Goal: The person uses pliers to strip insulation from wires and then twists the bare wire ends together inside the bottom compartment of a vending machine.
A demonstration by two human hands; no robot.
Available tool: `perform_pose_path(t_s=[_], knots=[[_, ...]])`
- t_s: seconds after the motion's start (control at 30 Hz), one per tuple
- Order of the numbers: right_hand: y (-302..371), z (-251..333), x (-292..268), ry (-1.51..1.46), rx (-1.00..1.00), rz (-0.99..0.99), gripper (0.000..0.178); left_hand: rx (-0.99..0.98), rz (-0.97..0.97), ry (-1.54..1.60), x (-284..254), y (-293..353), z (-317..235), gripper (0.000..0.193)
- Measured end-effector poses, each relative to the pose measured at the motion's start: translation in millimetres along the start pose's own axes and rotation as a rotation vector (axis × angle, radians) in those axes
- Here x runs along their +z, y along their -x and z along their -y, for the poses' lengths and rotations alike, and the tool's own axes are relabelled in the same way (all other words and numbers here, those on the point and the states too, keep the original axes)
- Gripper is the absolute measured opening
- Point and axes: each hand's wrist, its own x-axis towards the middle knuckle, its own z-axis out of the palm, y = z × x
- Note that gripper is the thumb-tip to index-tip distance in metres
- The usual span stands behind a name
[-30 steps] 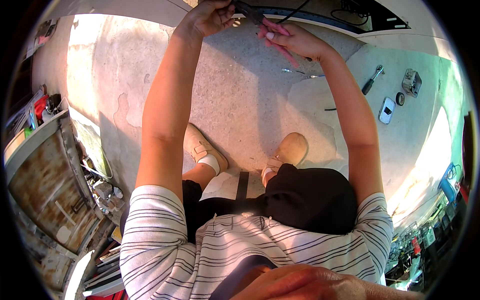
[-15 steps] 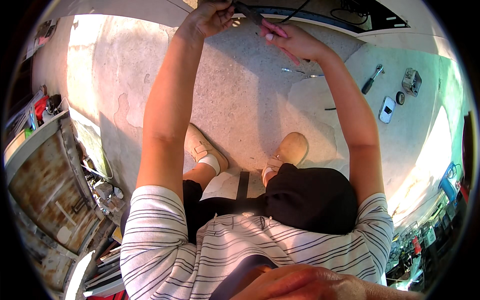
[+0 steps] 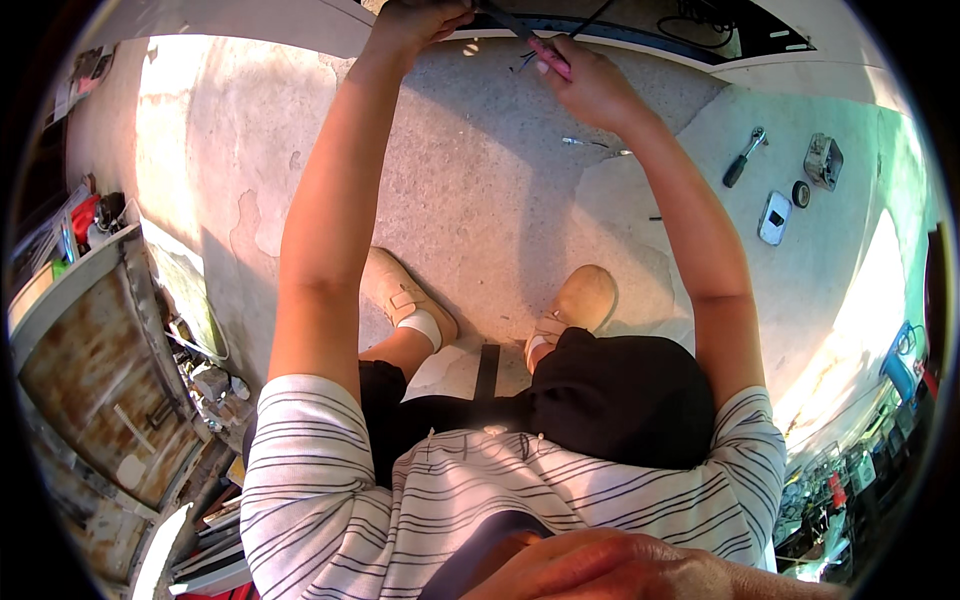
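Right grip (image 3: pixel 597 88) on pink-handled pliers (image 3: pixel 550 58), lettering indiscernible

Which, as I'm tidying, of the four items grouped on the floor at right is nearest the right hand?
The black-handled ratchet, closer to the right hand than the box, black disc or white device.

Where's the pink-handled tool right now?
Head view, top centre: the pink-handled tool is in the right hand, its dark end pointing toward the left hand.
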Motion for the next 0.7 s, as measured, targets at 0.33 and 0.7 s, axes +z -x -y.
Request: perform_pose_path(t_s=[0.33,0.7], knots=[[1.7,-8.6,-1.9,0.178,-0.072,-0.049,0.023,0.120,0.144,0.035,11.6,4.6,3.1,0.022],[6.6,-4.8,4.2,0.198,-0.033,-0.065,0.029,0.176,0.061,-0.022,7.5,-12.4,36.5,0.015]])
